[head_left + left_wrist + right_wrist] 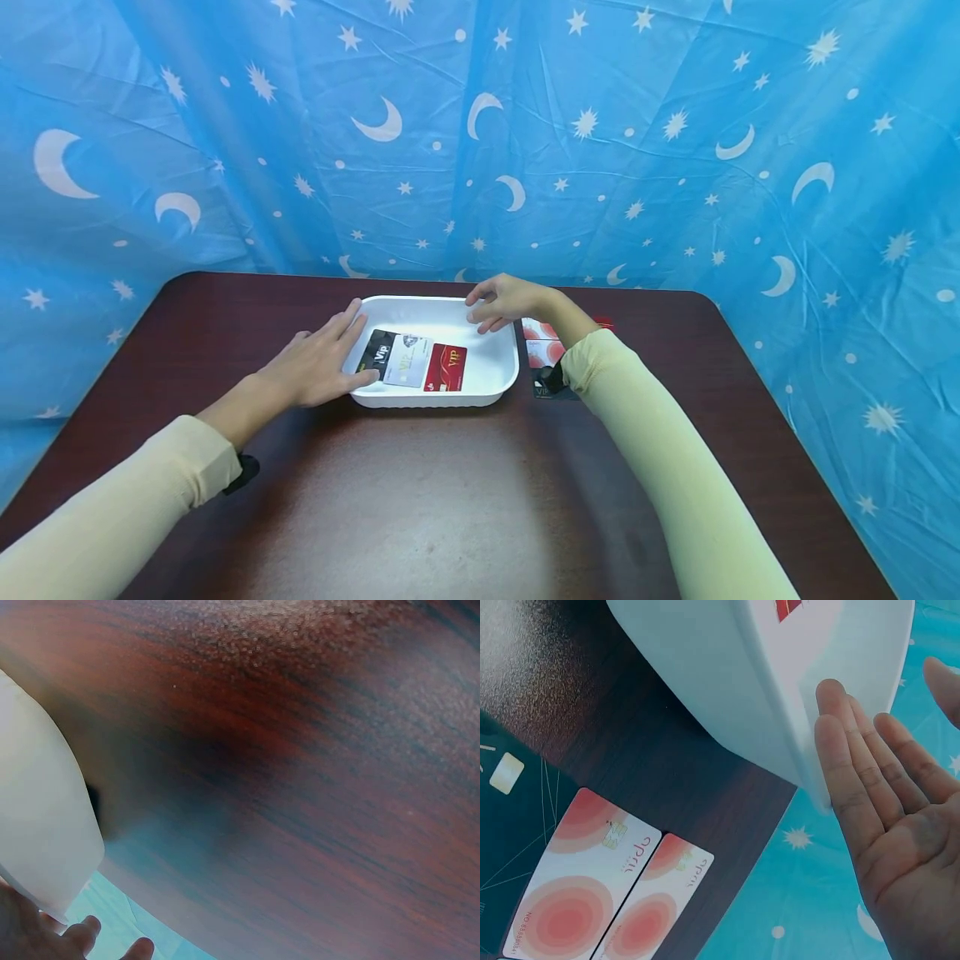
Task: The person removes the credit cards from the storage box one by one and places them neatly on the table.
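A white plastic tray [427, 401] holds a black VIP card [380, 343], a silver-white VIP card [407, 361] and a red VIP card [446, 368], lying side by side. My left hand [311, 367] is spread along the tray's left side, with the thumb over the front left corner near the black card. In the left wrist view only a few fingertips show beyond the tray wall [45, 795]. At the tray's back right corner is my right hand [510, 300]; its fingers are extended and loosely bent over the rim, holding nothing in the right wrist view.
Right of the tray, partly under my right forearm, lie two white cards with pink circles [577, 877] and a dark card [510, 825]. Something red [603, 322] shows behind that arm. A blue curtain [420, 167] hangs behind the dark wooden table [420, 500].
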A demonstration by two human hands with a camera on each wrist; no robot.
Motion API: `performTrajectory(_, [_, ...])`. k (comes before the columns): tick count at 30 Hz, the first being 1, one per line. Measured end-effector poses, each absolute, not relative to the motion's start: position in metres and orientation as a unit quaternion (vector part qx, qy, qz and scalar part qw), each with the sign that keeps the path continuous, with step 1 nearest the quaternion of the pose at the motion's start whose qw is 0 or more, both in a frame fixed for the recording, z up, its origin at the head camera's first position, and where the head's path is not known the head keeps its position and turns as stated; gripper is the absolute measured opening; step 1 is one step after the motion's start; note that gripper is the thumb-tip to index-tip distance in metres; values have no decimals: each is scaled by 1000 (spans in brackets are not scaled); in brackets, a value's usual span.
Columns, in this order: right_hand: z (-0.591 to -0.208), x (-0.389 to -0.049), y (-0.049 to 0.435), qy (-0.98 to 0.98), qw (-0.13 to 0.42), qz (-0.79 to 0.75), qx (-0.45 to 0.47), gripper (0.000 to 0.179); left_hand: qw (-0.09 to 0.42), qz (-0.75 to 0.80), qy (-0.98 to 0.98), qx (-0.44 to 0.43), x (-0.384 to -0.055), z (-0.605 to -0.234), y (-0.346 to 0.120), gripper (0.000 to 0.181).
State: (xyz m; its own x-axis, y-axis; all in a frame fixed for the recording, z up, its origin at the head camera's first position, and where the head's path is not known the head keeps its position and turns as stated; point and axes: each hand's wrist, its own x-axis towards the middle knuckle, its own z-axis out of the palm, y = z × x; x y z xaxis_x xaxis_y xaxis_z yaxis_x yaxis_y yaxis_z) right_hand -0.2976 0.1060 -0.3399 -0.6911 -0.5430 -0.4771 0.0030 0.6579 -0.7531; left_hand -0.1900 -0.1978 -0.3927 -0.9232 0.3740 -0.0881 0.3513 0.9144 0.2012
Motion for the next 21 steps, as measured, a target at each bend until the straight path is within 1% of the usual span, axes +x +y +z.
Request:
performTrajectory(9, [-346,-294,95,845,366,-357,-157,46,67,95,976,187,-190,-393,-197,96])
performTrajectory(17, [-343,-295,85,848,394,-326,-138,48,60,93,975,191,-189,-392,-198,95])
performTrajectory(21, [-344,-297,80,851,401,-313,-130,46,59,94,975,193,-189,-392,-198,95])
